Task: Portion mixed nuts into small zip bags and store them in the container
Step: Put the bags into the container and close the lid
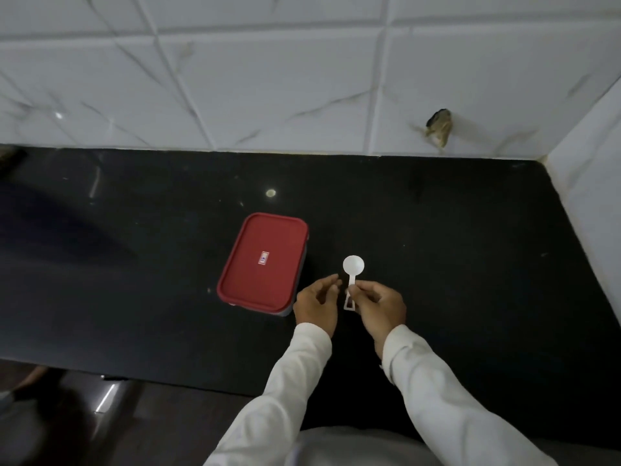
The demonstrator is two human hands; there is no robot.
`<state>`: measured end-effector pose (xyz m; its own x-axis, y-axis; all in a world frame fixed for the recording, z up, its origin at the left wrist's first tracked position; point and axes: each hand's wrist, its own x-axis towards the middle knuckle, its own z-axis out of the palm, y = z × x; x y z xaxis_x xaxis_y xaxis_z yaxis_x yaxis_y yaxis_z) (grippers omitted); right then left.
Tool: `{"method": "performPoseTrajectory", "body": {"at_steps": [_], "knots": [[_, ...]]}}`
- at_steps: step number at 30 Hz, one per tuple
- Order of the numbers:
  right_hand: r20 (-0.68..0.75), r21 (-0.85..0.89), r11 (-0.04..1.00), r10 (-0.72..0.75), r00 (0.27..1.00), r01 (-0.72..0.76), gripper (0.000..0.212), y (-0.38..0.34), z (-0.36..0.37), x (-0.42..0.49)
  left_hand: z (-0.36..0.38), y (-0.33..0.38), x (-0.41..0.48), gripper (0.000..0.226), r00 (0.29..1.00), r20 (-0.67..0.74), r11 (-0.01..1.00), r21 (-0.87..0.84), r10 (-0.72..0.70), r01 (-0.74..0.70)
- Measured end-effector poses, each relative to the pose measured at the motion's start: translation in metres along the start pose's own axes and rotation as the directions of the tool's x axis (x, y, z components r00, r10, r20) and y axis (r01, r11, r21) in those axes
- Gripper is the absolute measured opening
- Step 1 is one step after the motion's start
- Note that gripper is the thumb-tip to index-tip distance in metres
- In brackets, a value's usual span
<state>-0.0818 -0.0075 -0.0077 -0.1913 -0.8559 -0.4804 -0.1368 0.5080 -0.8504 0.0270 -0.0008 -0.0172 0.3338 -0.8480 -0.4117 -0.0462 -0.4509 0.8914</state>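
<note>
Right hand (379,306) pinches the handle of a white scoop (353,265), bowl pointing away, over the black worktop (453,230). Left hand (317,299), fingers curled, sits just beside the handle; whether it touches cannot be told. The red-lidded container (263,262) stands closed just left of the hands; its small lid label (264,258) is illegible.

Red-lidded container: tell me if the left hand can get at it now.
Likely yes. The left hand sits just beside the container, at its near right corner, nothing between them. It seems to hold nothing; the right hand pinches the white spoon.
</note>
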Motion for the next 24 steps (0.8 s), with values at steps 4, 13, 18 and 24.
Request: {"method": "performPoseTrajectory", "body": {"at_steps": [4, 13, 18, 24], "knots": [[-0.055, 0.015, 0.999, 0.046, 0.997, -0.046, 0.010, 0.006, 0.033, 0.010, -0.010, -0.004, 0.010, 0.037, 0.996, 0.078, 0.999, -0.020, -0.039, 0.040], [-0.086, -0.175, 0.982, 0.057, 0.995, -0.072, 0.012, 0.005, 0.043, 0.020, -0.003, -0.018, 0.012, 0.044, 0.981, 0.181, 0.997, 0.009, -0.071, 0.071], [-0.084, -0.199, 0.977, 0.061, 0.995, -0.077, 0.014, 0.003, 0.046, 0.025, -0.003, -0.016, 0.018, 0.046, 0.979, 0.184, 0.995, -0.010, -0.093, 0.096], [-0.082, -0.228, 0.972, 0.032, 0.996, -0.050, 0.013, 0.004, 0.047, 0.024, -0.004, -0.020, 0.019, 0.046, 0.978, 0.179, 0.994, -0.014, -0.106, 0.110]]}}
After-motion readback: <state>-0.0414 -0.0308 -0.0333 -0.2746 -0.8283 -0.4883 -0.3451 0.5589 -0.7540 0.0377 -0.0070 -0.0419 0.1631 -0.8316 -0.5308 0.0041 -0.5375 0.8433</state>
